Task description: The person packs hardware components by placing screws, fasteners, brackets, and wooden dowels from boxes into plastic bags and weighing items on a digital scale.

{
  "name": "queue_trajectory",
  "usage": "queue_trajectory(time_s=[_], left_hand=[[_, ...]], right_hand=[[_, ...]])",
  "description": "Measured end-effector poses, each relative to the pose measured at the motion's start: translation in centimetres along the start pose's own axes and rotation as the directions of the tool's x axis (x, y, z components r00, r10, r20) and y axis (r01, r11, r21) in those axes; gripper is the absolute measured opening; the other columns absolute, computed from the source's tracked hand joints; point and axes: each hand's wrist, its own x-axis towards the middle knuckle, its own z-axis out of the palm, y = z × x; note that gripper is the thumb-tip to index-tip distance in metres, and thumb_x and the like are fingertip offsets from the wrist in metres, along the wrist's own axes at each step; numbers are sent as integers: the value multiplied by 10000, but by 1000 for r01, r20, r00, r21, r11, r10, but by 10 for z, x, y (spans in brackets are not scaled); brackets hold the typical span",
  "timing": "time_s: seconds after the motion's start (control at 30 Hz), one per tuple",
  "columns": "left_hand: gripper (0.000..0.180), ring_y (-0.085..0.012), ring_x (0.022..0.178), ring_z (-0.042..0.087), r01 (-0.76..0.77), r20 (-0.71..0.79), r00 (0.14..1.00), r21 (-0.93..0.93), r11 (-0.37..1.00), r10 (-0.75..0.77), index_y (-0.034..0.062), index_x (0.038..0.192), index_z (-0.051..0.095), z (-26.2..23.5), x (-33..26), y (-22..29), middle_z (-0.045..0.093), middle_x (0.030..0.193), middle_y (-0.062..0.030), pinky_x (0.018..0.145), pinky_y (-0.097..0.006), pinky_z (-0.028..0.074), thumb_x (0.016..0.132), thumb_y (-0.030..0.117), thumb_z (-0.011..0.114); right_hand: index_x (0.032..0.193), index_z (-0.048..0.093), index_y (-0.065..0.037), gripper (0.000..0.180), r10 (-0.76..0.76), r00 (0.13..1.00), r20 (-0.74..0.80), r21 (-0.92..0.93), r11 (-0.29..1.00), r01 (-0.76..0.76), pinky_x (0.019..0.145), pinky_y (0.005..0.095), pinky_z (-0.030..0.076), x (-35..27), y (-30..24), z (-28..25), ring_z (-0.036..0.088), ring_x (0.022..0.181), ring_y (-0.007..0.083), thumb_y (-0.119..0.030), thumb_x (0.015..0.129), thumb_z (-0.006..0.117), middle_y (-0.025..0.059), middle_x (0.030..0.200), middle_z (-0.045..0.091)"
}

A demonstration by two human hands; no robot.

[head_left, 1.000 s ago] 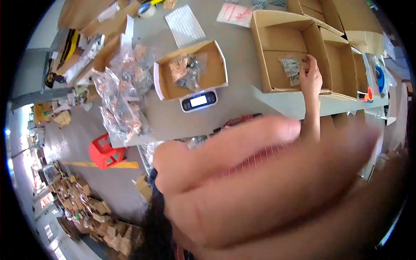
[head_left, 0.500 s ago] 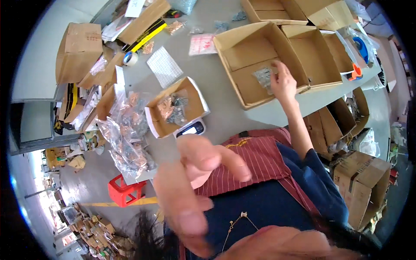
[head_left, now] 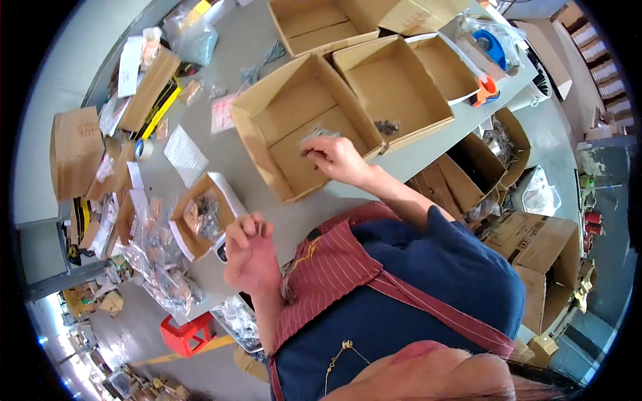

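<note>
My right hand [head_left: 338, 159] reaches into a large open cardboard box [head_left: 281, 177], its fingers bent together. What they hold, if anything, is hidden. Small grey metal pieces [head_left: 321, 134] lie in that box just beyond the fingers. My left hand [head_left: 253, 257] is raised in front of the apron, fingers curled but apart, with nothing visible in it. Nearest to it is a small white-edged carton [head_left: 231, 194] holding bags of copper-coloured and grey parts [head_left: 204, 212]. A dark-screened device [head_left: 222, 252] shows partly between the carton and this hand.
Another cardboard box [head_left: 394, 73] holds small dark pieces [head_left: 386, 127]. Clear bags of parts [head_left: 157, 257] heap at the table's left edge. A white gridded sheet [head_left: 185, 156] and a tape roll [head_left: 142, 148] lie farther back. A red stool [head_left: 186, 334] stands below; cartons [head_left: 535, 260] stand at right.
The whole view has shifted. My left hand has gone from close before the camera to beside the small carton. My right hand stays in the large box, its fingers now more bent.
</note>
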Motion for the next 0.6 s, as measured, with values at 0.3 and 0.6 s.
queue_trajectory(time_s=[0.3, 0.6], left_hand=[[202, -244, 1130, 497, 147, -332, 937, 102, 984, -106, 71, 943, 549, -9, -19, -58, 537, 1056, -90, 929, -377, 401, 742, 80, 566], [184, -206, 1045, 540, 153, -271, 962, 425, 892, -37, 22, 956, 591, 31, 12, -109, 586, 1092, -123, 876, -328, 431, 773, 1, 585]], right_hand=[[997, 679, -8, 174, -21, 972, -235, -177, 984, -21, 627, 304, 535, 21, 21, -154, 695, 716, 172, 10, 851, 587, 128, 841, 671], [980, 686, -37, 190, 133, 820, -557, -265, 907, -327, 702, 350, 536, 19, 64, -296, 704, 760, 247, -24, 844, 553, 134, 943, 694]])
